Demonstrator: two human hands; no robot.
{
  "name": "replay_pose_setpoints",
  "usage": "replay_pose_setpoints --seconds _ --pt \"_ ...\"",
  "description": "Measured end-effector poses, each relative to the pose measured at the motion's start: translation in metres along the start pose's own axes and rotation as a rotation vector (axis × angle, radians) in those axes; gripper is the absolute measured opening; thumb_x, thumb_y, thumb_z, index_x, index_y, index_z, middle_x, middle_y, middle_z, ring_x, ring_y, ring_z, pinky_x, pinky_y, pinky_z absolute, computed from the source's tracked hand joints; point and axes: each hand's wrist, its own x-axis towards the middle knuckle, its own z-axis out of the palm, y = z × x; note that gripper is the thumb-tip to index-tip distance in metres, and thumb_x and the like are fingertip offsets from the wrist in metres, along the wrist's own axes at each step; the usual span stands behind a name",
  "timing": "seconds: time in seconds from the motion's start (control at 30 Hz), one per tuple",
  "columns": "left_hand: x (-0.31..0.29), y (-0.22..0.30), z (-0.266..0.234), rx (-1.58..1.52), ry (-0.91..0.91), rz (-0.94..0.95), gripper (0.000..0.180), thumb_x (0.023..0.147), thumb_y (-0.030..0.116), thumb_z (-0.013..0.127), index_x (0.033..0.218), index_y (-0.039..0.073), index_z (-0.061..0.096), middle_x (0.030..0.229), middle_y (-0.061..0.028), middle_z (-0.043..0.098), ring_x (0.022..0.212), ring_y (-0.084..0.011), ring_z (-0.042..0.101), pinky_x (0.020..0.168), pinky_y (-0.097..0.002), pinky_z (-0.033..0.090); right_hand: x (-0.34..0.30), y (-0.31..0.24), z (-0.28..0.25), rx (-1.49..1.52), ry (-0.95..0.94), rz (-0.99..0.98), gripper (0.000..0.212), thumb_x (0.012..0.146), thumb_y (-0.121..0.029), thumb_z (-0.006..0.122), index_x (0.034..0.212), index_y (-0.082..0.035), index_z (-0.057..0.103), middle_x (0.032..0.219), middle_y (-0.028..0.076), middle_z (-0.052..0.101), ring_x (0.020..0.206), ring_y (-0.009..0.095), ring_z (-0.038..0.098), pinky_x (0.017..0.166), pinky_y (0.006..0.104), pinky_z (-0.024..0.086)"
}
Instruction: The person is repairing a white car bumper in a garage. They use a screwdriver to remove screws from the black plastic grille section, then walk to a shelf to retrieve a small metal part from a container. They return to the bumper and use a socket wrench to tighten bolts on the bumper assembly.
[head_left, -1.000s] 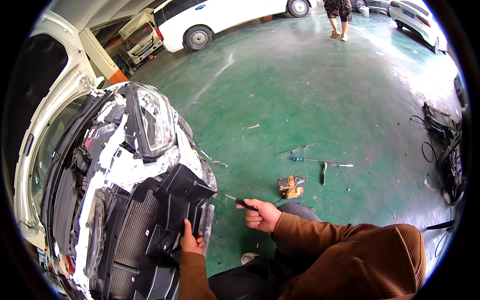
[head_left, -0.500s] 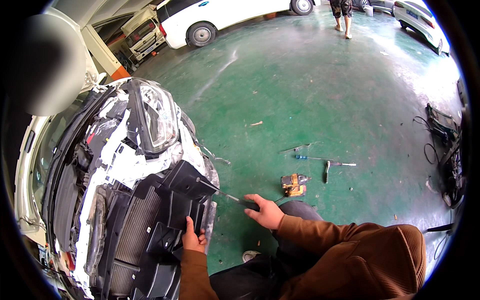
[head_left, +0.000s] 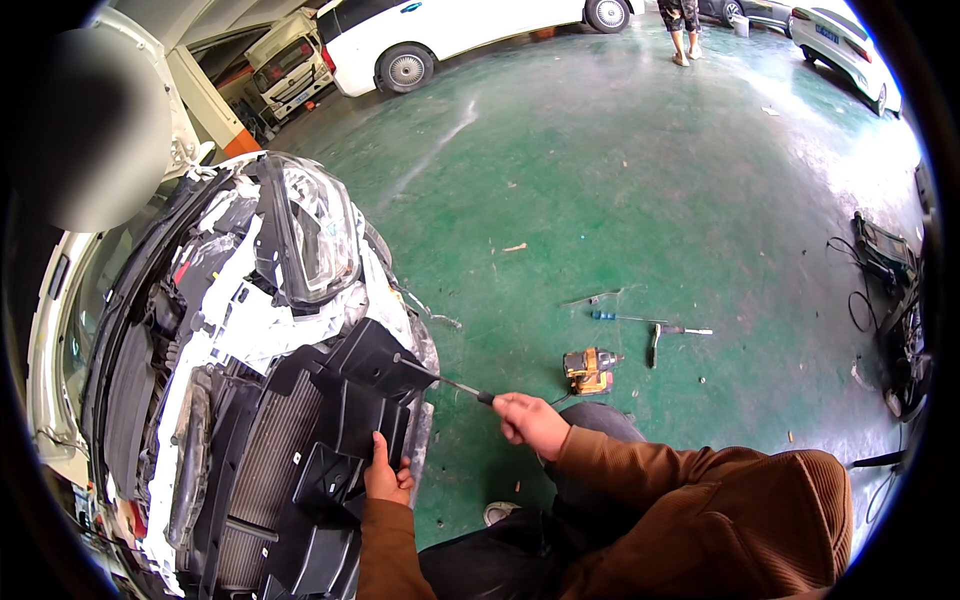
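My right hand (head_left: 533,424) is wrapped round the dark handle of a long screwdriver (head_left: 458,385). Its thin metal shaft runs up and left to a black plastic panel (head_left: 362,415) on the front of a car with its bumper off; exactly what the tip meets is too small to make out. With the thumb up, my left hand (head_left: 388,478) grips the panel's near edge, its fingers partly hidden. Behind the panel lies the ribbed radiator (head_left: 268,450), and above it sits the clear headlight (head_left: 318,232).
On the green floor (head_left: 560,200) to the right lie a yellow-black cordless power tool (head_left: 589,371), a blue-handled screwdriver (head_left: 628,316) and a ratchet (head_left: 672,335). Black cabled equipment (head_left: 885,290) stands far right. A white van (head_left: 480,35) and a walking person (head_left: 682,30) are farther back.
My right hand, whose fingers were loosely spread round the screwdriver handle, has closed on it with more of the handle's front end showing. My left hand stays put. The distant person has shifted slightly.
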Motion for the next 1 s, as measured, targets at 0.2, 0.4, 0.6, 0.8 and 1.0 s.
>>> replay_pose_setpoints --seconds 0.2,0.4,0.6,0.8,1.0 --pt "0.0 -0.001 -0.003 -0.009 0.005 -0.012 0.061 0.081 0.065 0.074 0.11 0.016 0.053 0.072 -0.0063 0.054 0.046 -0.0097 0.041 0.04 -0.0221 0.028 -0.002 0.002 0.001 -0.175 0.123 -0.212 0.036 0.099 -0.03 0.064 0.122 -0.003 0.058 0.076 0.004 0.062 0.068 0.014 0.059 0.064 0.0296 0.049" --pt "0.001 0.001 0.0 -0.016 -0.006 -0.03 0.061 0.08 0.065 0.075 0.111 0.017 0.053 0.072 -0.0062 0.055 0.046 -0.0096 0.041 0.041 -0.0221 0.027 0.022 0.035 -0.009 0.63 -0.231 0.305 0.032 0.098 -0.027 0.064 0.12 -0.005 0.06 0.08 0.011 0.066 0.074 0.024 0.066 0.071 0.0352 0.052" --pt "0.001 0.0 -0.001 -0.017 0.006 -0.015 0.06 0.08 0.065 0.075 0.11 0.017 0.054 0.071 -0.0061 0.055 0.046 -0.0096 0.041 0.04 -0.0219 0.027 0.018 0.019 -0.002 -0.458 0.256 -0.683 0.031 0.101 -0.031 0.059 0.116 -0.004 0.062 0.074 0.003 0.06 0.062 0.014 0.053 0.059 0.029 0.043" --pt "0.003 -0.001 -0.003 -0.016 0.005 -0.02 0.059 0.08 0.065 0.075 0.107 0.016 0.055 0.07 -0.006 0.055 0.045 -0.0099 0.041 0.04 -0.0215 0.027 0.02 0.027 -0.005 0.355 -0.215 0.191 0.03 0.101 -0.029 0.058 0.118 -0.005 0.06 0.077 0.008 0.063 0.068 0.019 0.059 0.066 0.0351 0.047" --pt "0.001 -0.001 -0.004 -0.018 0.006 -0.011 0.06 0.08 0.065 0.075 0.107 0.016 0.055 0.07 -0.0064 0.055 0.045 -0.0103 0.042 0.04 -0.0214 0.027 0.011 0.005 -0.002 -0.392 0.056 -0.269 0.031 0.1 -0.03 0.059 0.116 -0.003 0.06 0.08 0.006 0.065 0.071 0.023 0.063 0.068 0.0376 0.05"
